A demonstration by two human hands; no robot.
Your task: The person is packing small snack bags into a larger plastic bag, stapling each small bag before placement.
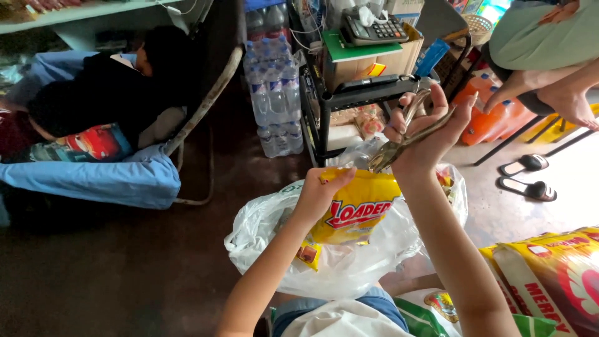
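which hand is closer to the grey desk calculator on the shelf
Right. The right hand, holding metal scissors, is raised just below the grey desk calculator; the left hand grips the yellow snack packet lower down.

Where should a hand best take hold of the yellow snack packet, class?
By its top edge, from the left, where the left hand already pinches it. The yellow packet hangs upright over the white plastic bag, and the scissors work at its upper right.
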